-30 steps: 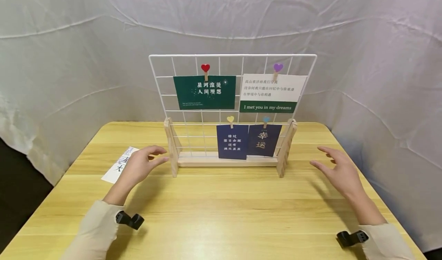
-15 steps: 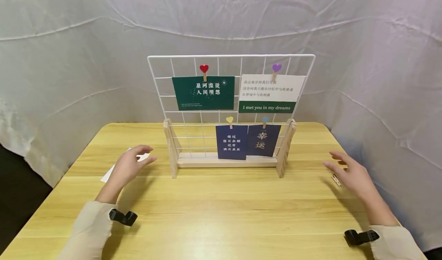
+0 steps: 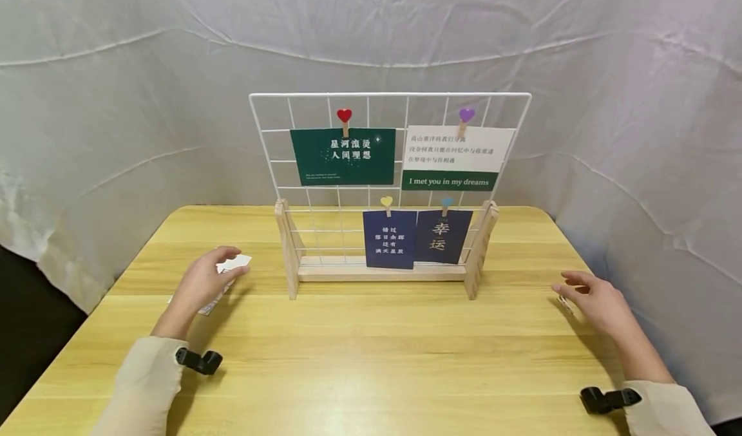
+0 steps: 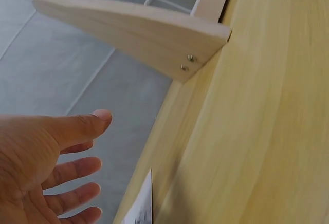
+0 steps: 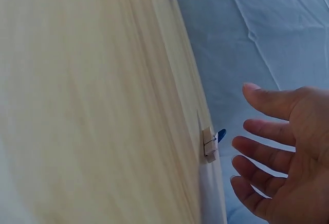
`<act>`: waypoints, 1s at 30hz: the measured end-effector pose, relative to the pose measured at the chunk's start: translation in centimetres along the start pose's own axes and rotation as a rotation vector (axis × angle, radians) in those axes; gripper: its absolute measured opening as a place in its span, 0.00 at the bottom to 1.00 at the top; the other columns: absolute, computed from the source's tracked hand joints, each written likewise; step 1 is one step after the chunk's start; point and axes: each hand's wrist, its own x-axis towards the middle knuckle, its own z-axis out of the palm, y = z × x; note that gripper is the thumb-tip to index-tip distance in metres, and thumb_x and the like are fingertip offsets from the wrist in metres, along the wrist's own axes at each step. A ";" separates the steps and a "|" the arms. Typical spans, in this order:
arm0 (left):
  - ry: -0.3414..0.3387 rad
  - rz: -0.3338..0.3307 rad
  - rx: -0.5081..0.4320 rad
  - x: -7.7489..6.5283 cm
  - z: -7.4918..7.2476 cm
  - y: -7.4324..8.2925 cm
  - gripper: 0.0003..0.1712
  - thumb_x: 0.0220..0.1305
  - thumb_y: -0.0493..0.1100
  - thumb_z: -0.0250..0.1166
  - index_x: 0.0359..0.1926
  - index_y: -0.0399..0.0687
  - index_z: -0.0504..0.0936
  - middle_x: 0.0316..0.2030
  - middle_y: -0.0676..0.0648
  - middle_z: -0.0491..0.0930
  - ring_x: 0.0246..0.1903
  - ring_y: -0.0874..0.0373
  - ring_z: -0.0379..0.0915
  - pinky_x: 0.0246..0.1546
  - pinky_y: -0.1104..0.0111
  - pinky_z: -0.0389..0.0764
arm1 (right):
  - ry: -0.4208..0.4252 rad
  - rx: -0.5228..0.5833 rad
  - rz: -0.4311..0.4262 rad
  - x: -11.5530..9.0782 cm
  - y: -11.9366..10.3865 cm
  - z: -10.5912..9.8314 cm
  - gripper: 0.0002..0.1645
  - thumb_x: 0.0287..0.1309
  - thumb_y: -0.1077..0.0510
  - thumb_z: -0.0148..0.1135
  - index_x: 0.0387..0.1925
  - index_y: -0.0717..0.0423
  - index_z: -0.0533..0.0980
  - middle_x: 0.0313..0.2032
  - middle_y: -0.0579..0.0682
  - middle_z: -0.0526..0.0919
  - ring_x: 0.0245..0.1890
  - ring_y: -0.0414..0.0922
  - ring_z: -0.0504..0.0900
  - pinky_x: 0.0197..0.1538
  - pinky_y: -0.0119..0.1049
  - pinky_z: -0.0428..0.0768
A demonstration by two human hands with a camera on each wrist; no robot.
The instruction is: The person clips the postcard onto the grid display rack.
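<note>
My left hand [image 3: 199, 284] hovers over a white card [image 3: 234, 264] with dark lettering at the left of the table. Its fingers are relaxed and hold nothing; part of the card is hidden beneath it. In the left wrist view, one corner of the card [image 4: 141, 203] shows below the fingers. On the right side, my right hand [image 3: 599, 304] is beside a small wooden clothespin [image 3: 564, 304] lying on the table. The right wrist view shows that clothespin [image 5: 209, 144] with a dark blue piece on it, apart from the loosely bent fingers.
A white wire grid [image 3: 390, 94] on a wooden stand [image 3: 382, 272] stands mid-table. Heart clothespins hold a green card [image 3: 348, 165], a white-and-green card [image 3: 449, 180] and two navy cards [image 3: 390, 255] [image 3: 443, 252] on it. Pale cloth [image 3: 371, 30] hangs behind the table.
My left hand has moved left, away from the stand and over the white card. My right hand has moved right and toward me, to beside the clothespin.
</note>
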 end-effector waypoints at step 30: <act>-0.047 -0.083 0.082 -0.2 -1.0 -5.8 0.42 0.58 0.49 0.72 0.63 0.24 0.66 0.59 0.21 0.65 0.58 0.25 0.59 0.58 0.37 0.60 | -0.034 0.022 0.044 -0.3 1.5 0.8 0.34 0.67 0.40 0.58 0.57 0.66 0.75 0.49 0.68 0.79 0.49 0.67 0.75 0.46 0.59 0.72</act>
